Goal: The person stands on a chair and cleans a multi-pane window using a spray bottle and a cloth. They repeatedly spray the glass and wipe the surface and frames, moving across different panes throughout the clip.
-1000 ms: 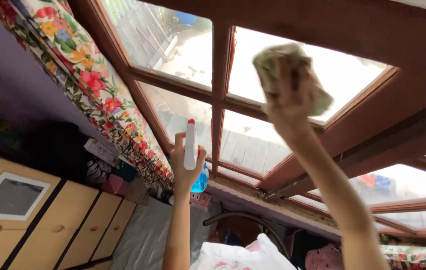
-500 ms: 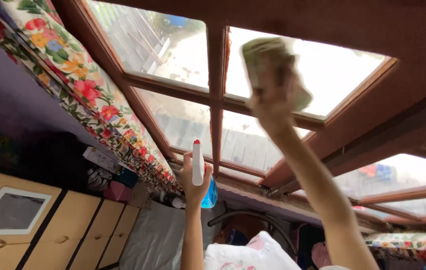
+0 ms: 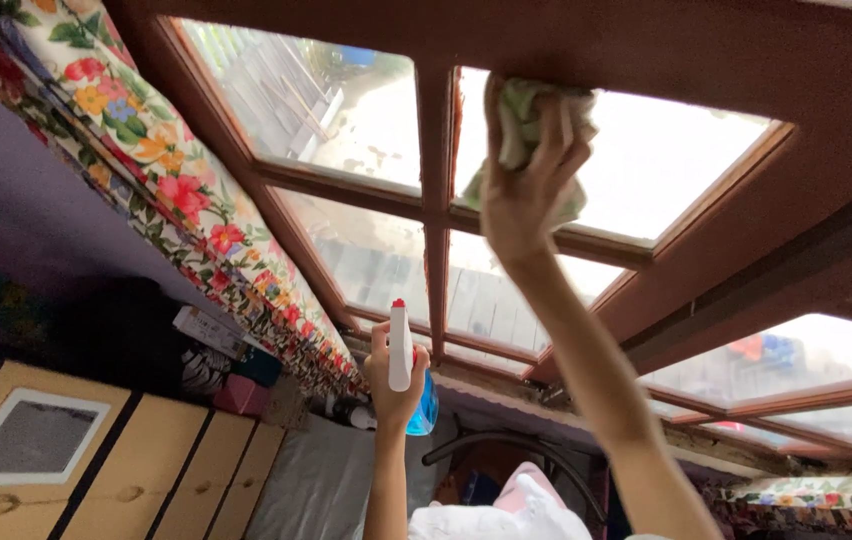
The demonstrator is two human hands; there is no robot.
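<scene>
My right hand (image 3: 523, 195) is raised and grips a crumpled pale green cloth (image 3: 529, 128), pressing it against an upper glass pane (image 3: 656, 160) near the central brown wooden bar (image 3: 435, 190) of the window. My left hand (image 3: 393, 385) is held lower, closed around a spray bottle (image 3: 404, 360) with a white trigger head, a red tip and blue liquid. The bottle stands upright in front of the lower panes (image 3: 486, 290).
A flowered curtain (image 3: 146, 160) hangs along the window's left side. Light wooden cabinets (image 3: 96, 470) with a framed mirror (image 3: 26, 435) are at the lower left. Clutter, a pink box (image 3: 241, 395) and white fabric (image 3: 496, 515) lie below the window.
My right hand has slid the cloth up and a little left on the pane, toward the top frame. The left hand with the bottle sits lower in view.
</scene>
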